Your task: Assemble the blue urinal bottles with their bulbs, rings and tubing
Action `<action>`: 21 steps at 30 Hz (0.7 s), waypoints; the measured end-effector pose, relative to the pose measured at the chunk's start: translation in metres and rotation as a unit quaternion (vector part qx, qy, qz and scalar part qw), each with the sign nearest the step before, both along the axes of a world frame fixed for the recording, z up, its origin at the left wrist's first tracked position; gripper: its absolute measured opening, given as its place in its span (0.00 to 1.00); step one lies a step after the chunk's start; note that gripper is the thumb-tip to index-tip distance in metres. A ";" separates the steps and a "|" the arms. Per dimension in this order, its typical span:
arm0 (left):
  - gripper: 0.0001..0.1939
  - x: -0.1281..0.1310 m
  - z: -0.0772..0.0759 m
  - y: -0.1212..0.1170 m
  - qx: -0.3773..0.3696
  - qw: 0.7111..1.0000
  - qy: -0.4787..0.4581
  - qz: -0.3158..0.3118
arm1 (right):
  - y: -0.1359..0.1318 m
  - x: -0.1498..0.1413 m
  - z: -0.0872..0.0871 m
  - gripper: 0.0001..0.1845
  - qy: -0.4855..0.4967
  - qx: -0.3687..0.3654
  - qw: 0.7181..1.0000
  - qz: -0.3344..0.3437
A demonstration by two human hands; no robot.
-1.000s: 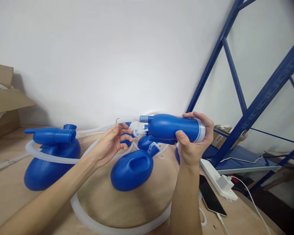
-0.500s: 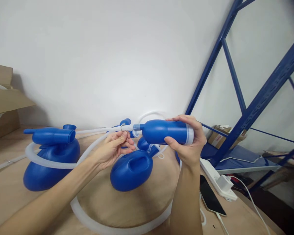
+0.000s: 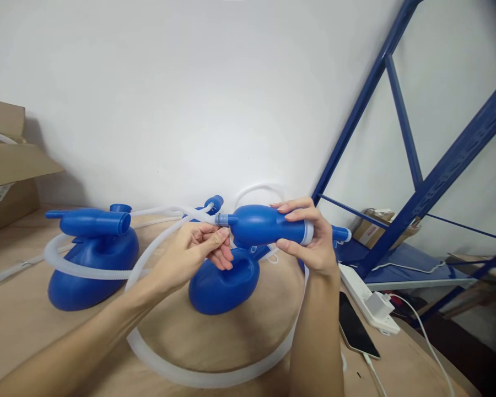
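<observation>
My right hand [image 3: 314, 242] grips a blue plastic bulb-shaped funnel piece [image 3: 264, 225] by its wide white-ringed end, holding it level above the table. My left hand [image 3: 198, 251] pinches the end of a thin clear tube [image 3: 182, 211] right at the bulb's narrow nozzle [image 3: 222, 219]. Below them lies a blue flattened bottle [image 3: 221, 284] on the tan table top [image 3: 231, 342]. A second blue bottle with a spout [image 3: 91, 259] sits to the left.
A white corrugated hose [image 3: 198, 375] loops across the table. A phone [image 3: 357, 333] and a white power strip [image 3: 367, 300] lie at the right edge. Blue shelf uprights [image 3: 434, 182] stand to the right, a cardboard box [image 3: 8, 171] far left.
The bulb has come lower and moved left, turning more level. My left hand closed from loosely open to a pinch on the thin tube and brought it to the nozzle.
</observation>
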State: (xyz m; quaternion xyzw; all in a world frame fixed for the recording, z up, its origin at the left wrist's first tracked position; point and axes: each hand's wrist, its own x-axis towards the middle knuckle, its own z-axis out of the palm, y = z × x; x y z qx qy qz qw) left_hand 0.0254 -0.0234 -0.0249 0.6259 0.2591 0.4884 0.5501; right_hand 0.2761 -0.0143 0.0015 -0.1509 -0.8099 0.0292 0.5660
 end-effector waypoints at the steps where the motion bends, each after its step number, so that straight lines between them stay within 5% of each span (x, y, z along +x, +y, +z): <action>1: 0.22 0.001 0.001 -0.001 0.032 0.999 0.004 0.029 | 0.004 0.000 -0.002 0.17 0.017 -0.014 1.000 0.010; 4: 0.24 0.004 0.002 -0.003 0.084 0.993 -0.003 0.086 | 0.014 -0.001 -0.008 0.20 0.047 -0.061 0.997 0.017; 9: 0.29 0.005 0.002 0.001 0.077 0.993 -0.018 0.088 | 0.021 -0.005 -0.012 0.23 0.067 -0.093 0.993 0.024; 21: 0.23 -0.006 -0.004 0.014 0.025 0.995 -0.093 0.035 | 0.016 -0.005 -0.004 0.21 0.176 0.038 0.984 0.002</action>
